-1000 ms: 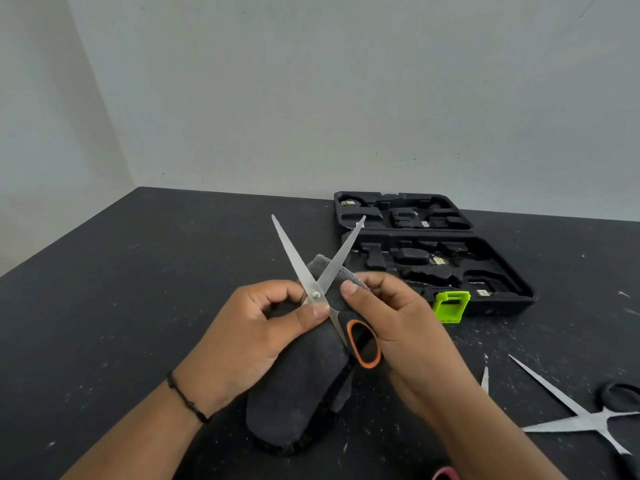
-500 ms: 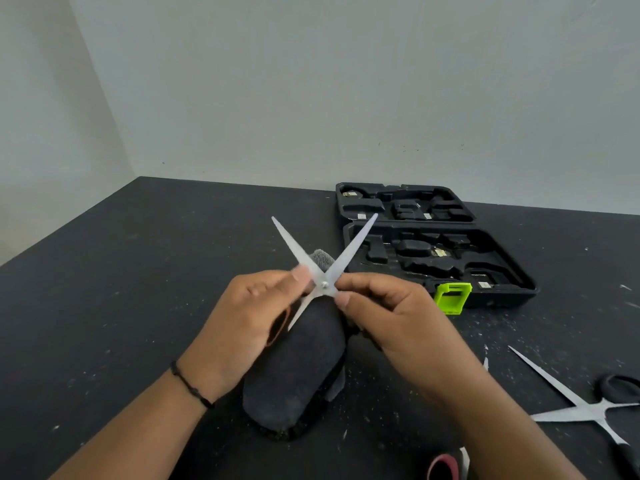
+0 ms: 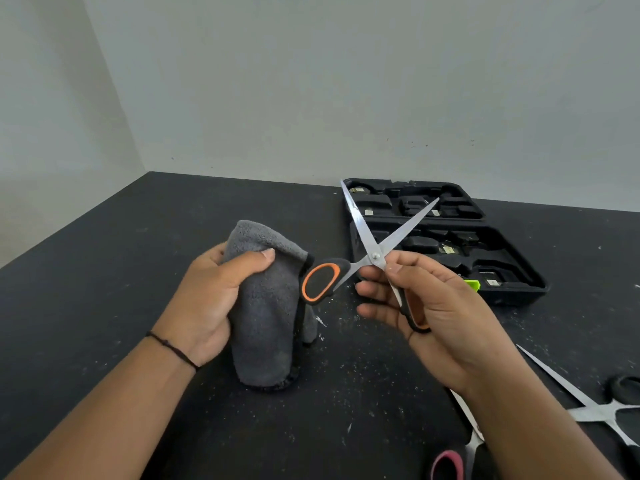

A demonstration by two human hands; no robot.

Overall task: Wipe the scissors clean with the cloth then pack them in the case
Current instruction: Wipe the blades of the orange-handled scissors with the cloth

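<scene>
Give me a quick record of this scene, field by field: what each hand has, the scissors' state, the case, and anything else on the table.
left hand: grips the grey cloth
right hand: holds the orange-handled scissors near the pivot
scissors state: blades spread open, tips pointing up, apart from the cloth
case: open on the table, behind the scissors
other: black-handled scissors and pink-handled scissors on the table, lower right

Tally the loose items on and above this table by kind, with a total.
Scissors: 3: orange-handled, black-handled, pink-handled
Cloth: 1
Case: 1
Total: 5
</scene>
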